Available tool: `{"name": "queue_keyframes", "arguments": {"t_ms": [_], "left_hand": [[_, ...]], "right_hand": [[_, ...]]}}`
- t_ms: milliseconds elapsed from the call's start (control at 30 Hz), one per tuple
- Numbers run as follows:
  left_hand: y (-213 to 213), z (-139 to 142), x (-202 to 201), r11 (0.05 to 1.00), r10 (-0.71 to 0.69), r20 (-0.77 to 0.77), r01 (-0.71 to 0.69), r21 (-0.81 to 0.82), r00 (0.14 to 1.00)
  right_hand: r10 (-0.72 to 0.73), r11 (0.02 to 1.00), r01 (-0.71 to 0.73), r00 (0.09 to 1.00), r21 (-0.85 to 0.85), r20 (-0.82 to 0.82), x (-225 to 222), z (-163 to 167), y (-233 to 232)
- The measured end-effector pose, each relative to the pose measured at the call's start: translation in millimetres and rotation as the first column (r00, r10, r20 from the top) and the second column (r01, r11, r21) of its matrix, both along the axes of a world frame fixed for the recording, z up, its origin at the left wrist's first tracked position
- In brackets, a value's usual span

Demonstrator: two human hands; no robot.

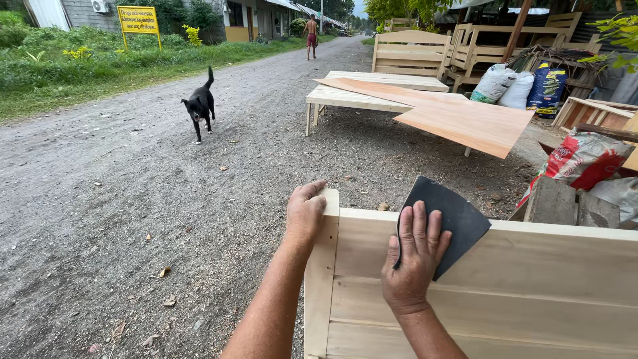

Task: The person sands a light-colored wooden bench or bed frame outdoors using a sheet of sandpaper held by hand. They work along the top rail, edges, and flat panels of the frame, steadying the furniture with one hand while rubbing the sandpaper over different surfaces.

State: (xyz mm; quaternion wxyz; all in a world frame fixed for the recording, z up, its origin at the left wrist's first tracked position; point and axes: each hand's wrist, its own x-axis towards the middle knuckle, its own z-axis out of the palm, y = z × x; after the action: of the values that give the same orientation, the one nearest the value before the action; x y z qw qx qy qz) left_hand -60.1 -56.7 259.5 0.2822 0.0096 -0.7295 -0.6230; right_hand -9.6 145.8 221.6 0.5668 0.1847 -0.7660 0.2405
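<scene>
Nearest, right hand [413,262] flat, fingers spread, pressing dark sandpaper sheet [444,221] to pale wooden panel [505,286] at five o'clock, left hand [304,213] clenched over corner post [325,266]; likely risks: splinters along raw top edge, sheet slipping, black dog [200,106] at eleven o'clock distracting.

- Dark sandpaper sheet [452,216]: black, roughly four-cornered, pressed flat against the top rail of the pale wooden frame [518,286], one corner sticking up above the rail's upper edge.
- Pale wooden frame: unpainted light boards, standing upright, corner post at its left end.
</scene>
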Motion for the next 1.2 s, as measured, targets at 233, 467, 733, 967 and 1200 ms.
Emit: {"name": "queue_keyframes", "arguments": {"t_ms": [233, 467, 733, 967, 1200], "left_hand": [[31, 31, 29, 0.565, 0.437, -0.144, -0.396, -0.724, 0.888], [76, 43, 59, 0.451, 0.321, -0.144, -0.285, -0.846, 0.936], [118, 51, 49, 0.457, 0.262, -0.018, -0.14, -0.879, 0.965], [115, 47, 50, 0.415, 0.307, -0.087, -0.216, -0.884, 0.948], [131, 51, 42, 0.478, 0.245, 0.01, -0.111, -0.871, 0.97]], "right_hand": [[0.146, 0.949, -0.167, 0.984, 0.268, 0.099, -19, -14, -25], [-0.103, 0.956, 0.068, 0.989, -0.287, -0.107, -39, -4, 104], [-0.02, 0.957, 0.043, 0.996, 0.288, -0.082, -58, -52, 136], [-0.181, 0.892, 0.096, 0.971, -0.443, -0.154, -66, -45, 176], [-0.096, 0.995, 0.096, 0.995, 0.021, -0.04, -66, -64, 181]]}}
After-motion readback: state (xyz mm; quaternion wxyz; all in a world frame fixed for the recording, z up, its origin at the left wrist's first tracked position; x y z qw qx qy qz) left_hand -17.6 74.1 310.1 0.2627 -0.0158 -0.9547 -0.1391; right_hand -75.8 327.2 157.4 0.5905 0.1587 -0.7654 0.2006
